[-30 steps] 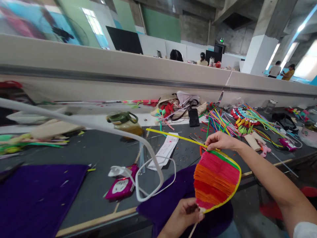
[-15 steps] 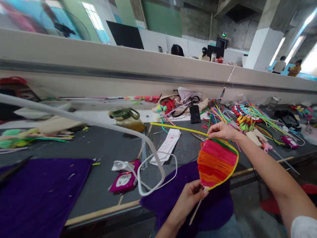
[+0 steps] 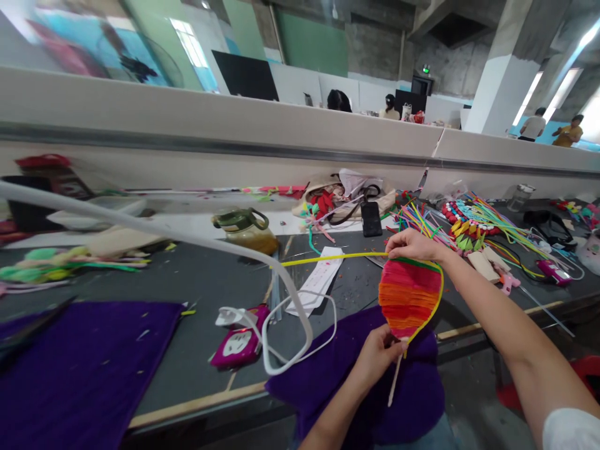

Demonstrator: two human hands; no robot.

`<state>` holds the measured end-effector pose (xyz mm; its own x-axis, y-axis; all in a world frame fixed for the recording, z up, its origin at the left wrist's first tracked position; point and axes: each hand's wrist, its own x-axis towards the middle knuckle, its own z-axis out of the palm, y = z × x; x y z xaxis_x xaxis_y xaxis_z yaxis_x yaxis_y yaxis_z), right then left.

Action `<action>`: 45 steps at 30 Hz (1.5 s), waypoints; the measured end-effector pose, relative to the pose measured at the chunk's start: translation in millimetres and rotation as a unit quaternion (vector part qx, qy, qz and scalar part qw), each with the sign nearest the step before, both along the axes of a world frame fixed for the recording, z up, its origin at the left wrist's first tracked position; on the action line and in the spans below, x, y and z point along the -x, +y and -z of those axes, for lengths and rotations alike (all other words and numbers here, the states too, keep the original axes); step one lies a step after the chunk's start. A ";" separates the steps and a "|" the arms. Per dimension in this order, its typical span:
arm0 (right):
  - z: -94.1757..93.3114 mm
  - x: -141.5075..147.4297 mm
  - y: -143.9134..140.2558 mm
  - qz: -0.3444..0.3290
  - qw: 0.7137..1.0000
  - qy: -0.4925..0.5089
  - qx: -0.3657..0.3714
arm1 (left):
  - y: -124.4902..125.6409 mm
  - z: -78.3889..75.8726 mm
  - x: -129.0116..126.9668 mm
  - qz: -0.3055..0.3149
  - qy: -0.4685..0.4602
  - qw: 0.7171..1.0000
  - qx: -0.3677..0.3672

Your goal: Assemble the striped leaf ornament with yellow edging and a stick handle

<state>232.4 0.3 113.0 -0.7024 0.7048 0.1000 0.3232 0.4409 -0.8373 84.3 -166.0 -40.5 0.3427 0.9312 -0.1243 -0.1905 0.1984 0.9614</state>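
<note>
Yellow strip (image 3: 347, 256): free end has dropped, from a rise toward the left to a slight downward slope; it now crosses in front of the upper part of the white paper (image 3: 312, 284). Striped petal-shaped piece (image 3: 407, 297) raised, turned more upright, appears narrower; green edge (image 3: 415, 262) shows less. Left hand (image 3: 382, 353) higher than a second ago. Stick (image 3: 394, 381), earlier cut off by frame, now seen to its tip.

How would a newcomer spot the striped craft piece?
At the dark grey table, right of centre, the left hand grips the bottom of the striped craft piece, the right hand its top. Pink-orange bands and yellow edging distinguish it from the loose pipe cleaners behind.
</note>
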 end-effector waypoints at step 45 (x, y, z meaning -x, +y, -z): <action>52.6 -41.4 4.5 0.116 0.992 0.031 -0.041 | 104.3 -54.6 1.9 -0.423 -0.178 0.888 -0.038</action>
